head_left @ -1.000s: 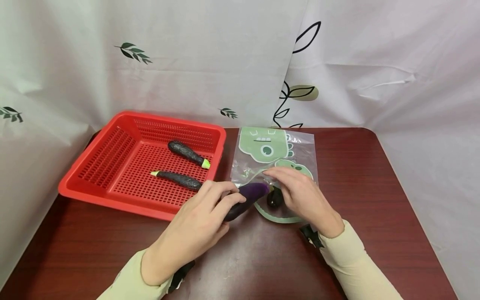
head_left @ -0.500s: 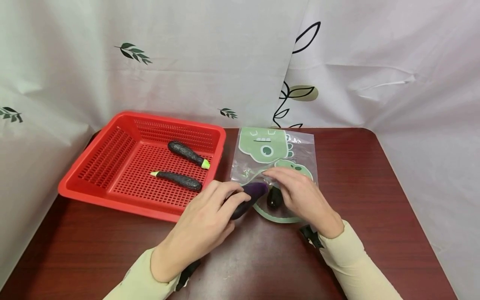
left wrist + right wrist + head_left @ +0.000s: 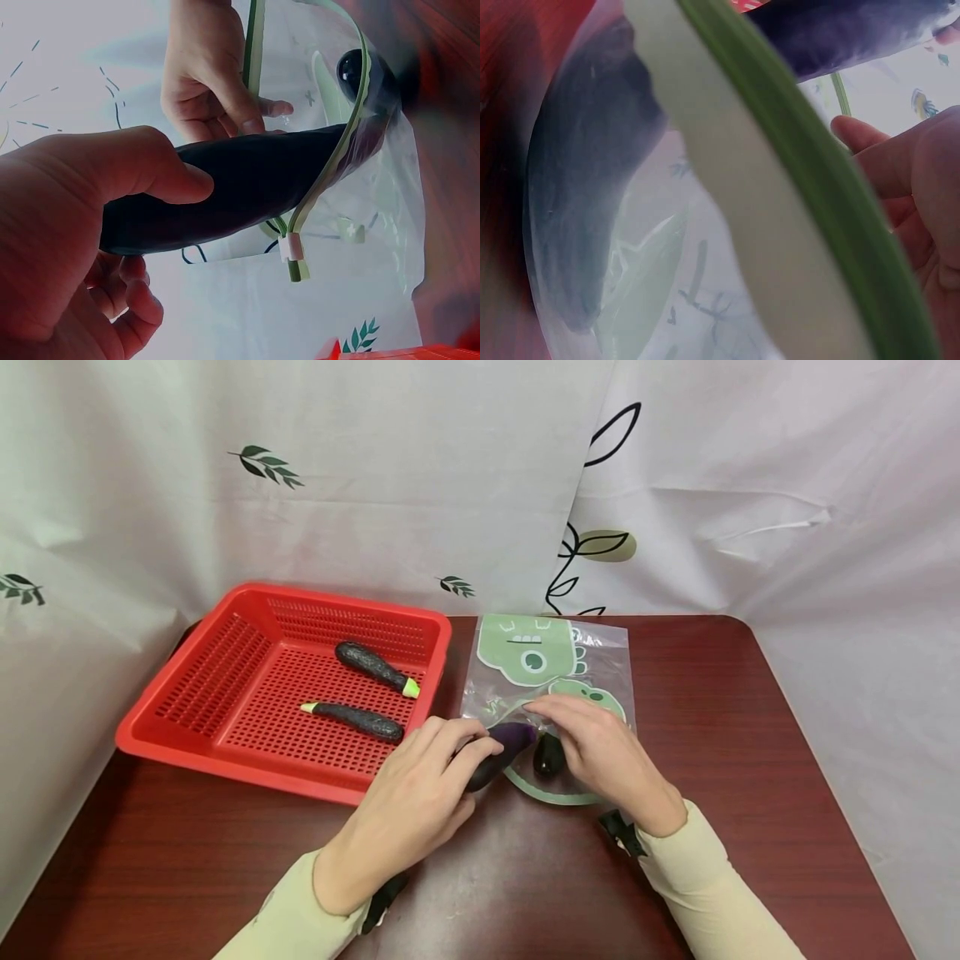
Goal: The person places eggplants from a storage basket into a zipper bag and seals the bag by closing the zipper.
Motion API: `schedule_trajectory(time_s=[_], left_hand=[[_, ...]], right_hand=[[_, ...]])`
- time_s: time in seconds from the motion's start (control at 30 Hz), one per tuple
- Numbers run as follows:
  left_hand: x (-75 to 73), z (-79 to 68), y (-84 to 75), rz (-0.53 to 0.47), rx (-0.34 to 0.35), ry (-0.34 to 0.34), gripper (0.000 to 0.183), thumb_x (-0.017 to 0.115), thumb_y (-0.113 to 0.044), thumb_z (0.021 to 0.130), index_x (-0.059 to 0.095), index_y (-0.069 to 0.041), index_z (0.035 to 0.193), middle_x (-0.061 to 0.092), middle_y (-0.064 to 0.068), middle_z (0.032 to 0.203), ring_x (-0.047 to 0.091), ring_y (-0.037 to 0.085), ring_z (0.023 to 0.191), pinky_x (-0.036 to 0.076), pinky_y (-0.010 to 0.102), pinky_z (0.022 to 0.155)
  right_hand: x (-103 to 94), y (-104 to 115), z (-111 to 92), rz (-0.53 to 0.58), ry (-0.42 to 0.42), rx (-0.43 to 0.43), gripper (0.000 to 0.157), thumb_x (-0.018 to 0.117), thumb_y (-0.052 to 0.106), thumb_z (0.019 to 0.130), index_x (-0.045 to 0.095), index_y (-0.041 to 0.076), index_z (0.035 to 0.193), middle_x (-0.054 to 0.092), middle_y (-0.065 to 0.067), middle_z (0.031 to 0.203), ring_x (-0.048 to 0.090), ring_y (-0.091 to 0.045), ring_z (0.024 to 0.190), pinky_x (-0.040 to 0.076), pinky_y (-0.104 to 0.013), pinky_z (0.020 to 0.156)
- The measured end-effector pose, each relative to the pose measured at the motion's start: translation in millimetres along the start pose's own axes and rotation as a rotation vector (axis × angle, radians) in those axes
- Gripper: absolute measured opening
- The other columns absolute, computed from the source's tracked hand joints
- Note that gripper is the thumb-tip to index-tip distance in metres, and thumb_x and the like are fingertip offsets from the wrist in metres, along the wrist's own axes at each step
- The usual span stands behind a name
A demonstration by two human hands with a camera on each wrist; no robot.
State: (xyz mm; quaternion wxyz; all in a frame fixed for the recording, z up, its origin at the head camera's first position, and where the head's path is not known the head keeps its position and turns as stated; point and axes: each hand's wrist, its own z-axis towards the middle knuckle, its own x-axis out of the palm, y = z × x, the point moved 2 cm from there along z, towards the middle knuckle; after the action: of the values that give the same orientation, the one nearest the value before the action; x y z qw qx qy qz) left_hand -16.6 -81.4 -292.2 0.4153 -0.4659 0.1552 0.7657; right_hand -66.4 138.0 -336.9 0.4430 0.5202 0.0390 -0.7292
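Note:
My left hand (image 3: pixel 412 802) grips a purple-black eggplant (image 3: pixel 513 740), thumb on one side and fingers beneath in the left wrist view. The eggplant's far tip (image 3: pixel 367 142) is inside the mouth of a clear zip bag (image 3: pixel 525 647) with green prints. My right hand (image 3: pixel 600 747) pinches the upper edge of that mouth, which gapes. A second dark eggplant (image 3: pixel 585 180) lies inside the bag, beside my right hand in the head view. The green zip strip (image 3: pixel 802 172) crosses the right wrist view, and the slider (image 3: pixel 291 247) hangs below the held eggplant.
A red perforated basket (image 3: pixel 240 781) stands at the left. Inside are two dark wrinkled long vegetables, one upper (image 3: pixel 371 667) and one lower (image 3: pixel 360 721), with light green ends. The dark red table (image 3: pixel 720 710) meets white curtains behind and at both sides.
My left hand has shifted slightly right, carrying the eggplant a little farther toward the bag. The right hand and the bag have stayed nearly still.

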Motion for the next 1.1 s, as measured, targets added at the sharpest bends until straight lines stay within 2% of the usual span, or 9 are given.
schedule_trajectory(time_s=[1.1], left_hand=[[14.8, 1.7, -0.6, 0.028, -0.063, 0.006, 0.048, 0.070, -0.007, 0.068, 0.058, -0.006, 0.114, 0.052, 0.008, 0.111, 0.049, 0.024, 0.092, 0.042, 0.034, 0.081]], right_hand=[[0.5, 1, 1, 0.011, -0.011, -0.026, 0.037, 0.047, -0.002, 0.088, 0.062, 0.013, 0.119, 0.061, 0.001, 0.116, 0.054, -0.013, 0.111, 0.040, -0.030, 0.096]])
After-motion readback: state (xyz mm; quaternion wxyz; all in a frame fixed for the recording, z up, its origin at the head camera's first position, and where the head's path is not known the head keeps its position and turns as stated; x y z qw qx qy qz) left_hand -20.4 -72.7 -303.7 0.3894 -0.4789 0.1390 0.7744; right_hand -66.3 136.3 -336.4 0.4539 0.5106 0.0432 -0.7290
